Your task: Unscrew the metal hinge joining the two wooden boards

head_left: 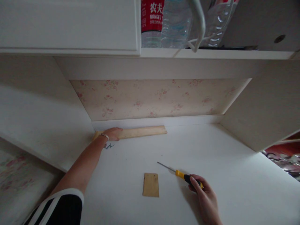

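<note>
Nearest, the right hand [205, 195] grips the handle of a yellow-and-black screwdriver [179, 173], its tip resting on the white worktop [234, 175]. Just left lies a small wooden plate [151, 184]. Farther back, the left hand [112, 133] clasps one end of a wooden strip [142, 131] against the rear wall.

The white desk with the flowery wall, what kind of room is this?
Probably a room at home, at a built-in white desk with a cupboard above. Flowered wallpaper lines the back, and water bottles stand on the shelf overhead.
</note>
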Tool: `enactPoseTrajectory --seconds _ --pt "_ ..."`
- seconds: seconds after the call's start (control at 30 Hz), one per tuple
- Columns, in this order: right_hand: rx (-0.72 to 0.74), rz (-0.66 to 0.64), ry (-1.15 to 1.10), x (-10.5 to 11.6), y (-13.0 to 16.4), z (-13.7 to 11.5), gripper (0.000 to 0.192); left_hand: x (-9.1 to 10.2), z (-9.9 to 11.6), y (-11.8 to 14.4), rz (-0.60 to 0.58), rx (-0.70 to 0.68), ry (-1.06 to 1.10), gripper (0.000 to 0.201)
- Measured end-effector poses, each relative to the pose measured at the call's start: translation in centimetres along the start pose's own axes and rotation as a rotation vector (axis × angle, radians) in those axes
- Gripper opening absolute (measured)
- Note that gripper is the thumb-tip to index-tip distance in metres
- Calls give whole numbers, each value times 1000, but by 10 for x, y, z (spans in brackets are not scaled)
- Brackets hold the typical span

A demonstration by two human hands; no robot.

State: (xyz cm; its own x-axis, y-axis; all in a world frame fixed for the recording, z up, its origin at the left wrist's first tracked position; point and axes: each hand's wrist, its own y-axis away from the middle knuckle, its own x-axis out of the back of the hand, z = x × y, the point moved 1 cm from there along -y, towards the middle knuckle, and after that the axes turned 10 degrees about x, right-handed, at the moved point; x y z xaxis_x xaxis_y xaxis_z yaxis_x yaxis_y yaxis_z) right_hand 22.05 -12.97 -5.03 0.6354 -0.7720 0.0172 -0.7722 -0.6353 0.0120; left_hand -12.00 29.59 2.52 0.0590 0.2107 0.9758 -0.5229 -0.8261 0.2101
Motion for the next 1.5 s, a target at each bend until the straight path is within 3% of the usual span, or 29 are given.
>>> enactPoseTrajectory --seconds 0.13,0.23,0.3,0.4,0.47,0.57,0.63,0.7,0.87,1.03,1.2,1.33,1.4,1.5 --pt "1 -8 19 1 0 1 45 -3 -7 3 55 28 26 70" --pt "-6 -2 18 1 0 1 45 1 8 14 128 14 46 63" --pt "-7 5 9 1 0 1 44 1 33 33 182 -21 66 52" --pt "-14 4 -2 1 0 1 44 -9 90 82 216 -200 133 35" --pt "-14 0 -9 1 0 1 43 -23 130 120 168 -317 184 42" --pt "-18 11 -20 0 1 0 42 -48 178 166 61 -446 234 78" --pt "-21 17 -34 0 2 -1 42 -60 197 183 34 -483 226 90" --pt "-15 23 -56 0 3 -1 42 -66 207 188 35 -486 214 86" --pt "24 -15 -27 0 8 -2 41 -65 194 173 92 -400 183 73" --pt "117 -226 73 -3 14 -4 46 -60 135 137 129 -146 77 58" --pt "412 -362 293 -11 16 -14 34 -52 81 117 206 83 -16 33" --pt "484 -575 583 -36 16 -30 33 -52 73 125 263 176 -47 30" --pt "474 -670 807 -57 17 -39 34 -56 77 131 289 213 -61 32" --pt "474 -741 891 -97 17 -50 33 -61 81 135 317 260 -82 35"
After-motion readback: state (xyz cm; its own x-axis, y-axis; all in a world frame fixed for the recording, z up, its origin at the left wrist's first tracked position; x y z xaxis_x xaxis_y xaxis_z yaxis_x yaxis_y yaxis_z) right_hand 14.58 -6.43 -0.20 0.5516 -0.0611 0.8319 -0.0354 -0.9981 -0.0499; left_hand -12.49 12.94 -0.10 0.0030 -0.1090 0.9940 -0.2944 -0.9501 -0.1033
